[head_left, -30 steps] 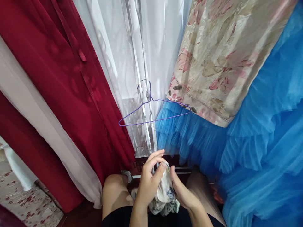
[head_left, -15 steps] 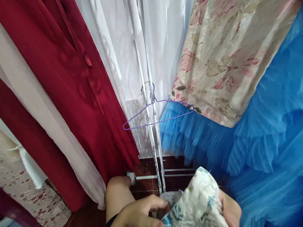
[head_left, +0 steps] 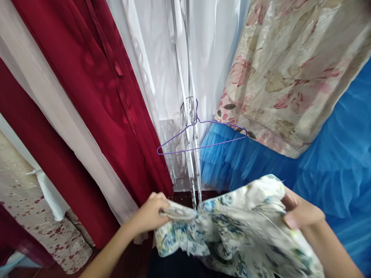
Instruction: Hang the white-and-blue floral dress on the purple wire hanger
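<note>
A white garment with a blue, green and yellow floral print [head_left: 232, 227] is stretched between my two hands in the lower part of the view. My left hand [head_left: 155, 212] pinches its edge on the left side. On the right, my right hand [head_left: 301, 210] grips the other end, thumb in front and fingers partly behind the cloth. What kind of garment it is cannot be made out. Beyond it, a bare purple wire hanger [head_left: 199, 133] hangs from an upright white metal rack [head_left: 189, 166], apart from both hands.
Dark red gowns [head_left: 116, 127] and a pale panel [head_left: 66, 112] hang on the left. White curtain-like fabric [head_left: 150, 77] fills the back. A beige floral dress [head_left: 278, 85] and blue ruffled tulle [head_left: 333, 173] are at the right, near my right hand.
Both hands have risen and spread apart, opening out the floral garment that was bunched at the lower edge. The hanger stays on the rack; the view has shifted slightly.
</note>
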Demonstrator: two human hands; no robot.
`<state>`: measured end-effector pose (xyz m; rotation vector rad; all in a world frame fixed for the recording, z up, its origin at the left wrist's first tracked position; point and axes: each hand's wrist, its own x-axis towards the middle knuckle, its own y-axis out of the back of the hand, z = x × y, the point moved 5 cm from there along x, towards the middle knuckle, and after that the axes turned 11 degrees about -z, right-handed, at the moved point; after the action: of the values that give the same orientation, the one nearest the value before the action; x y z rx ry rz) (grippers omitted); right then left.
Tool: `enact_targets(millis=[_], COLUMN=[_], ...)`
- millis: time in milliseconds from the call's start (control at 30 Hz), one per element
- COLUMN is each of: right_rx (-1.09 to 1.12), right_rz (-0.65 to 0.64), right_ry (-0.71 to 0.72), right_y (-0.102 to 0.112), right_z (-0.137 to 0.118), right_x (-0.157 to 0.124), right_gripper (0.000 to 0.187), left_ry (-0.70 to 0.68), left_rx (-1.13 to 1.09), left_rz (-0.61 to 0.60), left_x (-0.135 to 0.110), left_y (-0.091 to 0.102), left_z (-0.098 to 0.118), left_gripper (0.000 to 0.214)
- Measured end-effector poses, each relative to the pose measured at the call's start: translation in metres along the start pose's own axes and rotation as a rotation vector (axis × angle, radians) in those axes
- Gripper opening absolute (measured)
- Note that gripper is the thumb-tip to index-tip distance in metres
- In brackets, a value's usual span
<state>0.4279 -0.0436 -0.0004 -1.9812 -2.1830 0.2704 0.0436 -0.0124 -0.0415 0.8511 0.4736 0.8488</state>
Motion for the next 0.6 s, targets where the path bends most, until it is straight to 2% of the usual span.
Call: enact_targets(millis=[100,133,200,300,400,533,600], right_rx=[-0.202,-0.307,-0.533,-0.766,-0.809,-0.748,-0.767], right_rz=[-0.462,-0.534,-0.572,-0.53,-0.397,-0.059,0.055], right_ry=[-0.093,-0.067,0.043,0.239,0.395,0.586,0.632], right_y=[-0.034,-0.044,-0.059,-0.074,-0.072,-0.041,-0.022], right_z=[-0.008,-0.01,-0.016,-0.023,-0.029,-0.043,-0.05], right_x=[0.024,0.031,0.047,0.068,0.091,0.121,0.138], right_gripper=[0.043,0.037,0.026,0.017,0.018,0.078,0.098], left_ry=[0.057,0.047,0.058,0.163,0.212,0.15,0.089], left_rx=[0.261,0.303,0.356,0.392,0.381,0.368,0.355], left_rz=[0.147,0.188,0.283,0.373,0.368,0.385,0.422], left_x=[0.016,0.022,0.035,0.054,0.075,0.095,0.1], left_y=[0.056,0.074,0.107,0.145,0.163,0.163,0.158], left_z=[-0.023,-0.028,-0.036,-0.046,-0.046,-0.023,-0.005], left_gripper=[0.016,0.015,0.015,0.022,0.03,0.026,0.021])
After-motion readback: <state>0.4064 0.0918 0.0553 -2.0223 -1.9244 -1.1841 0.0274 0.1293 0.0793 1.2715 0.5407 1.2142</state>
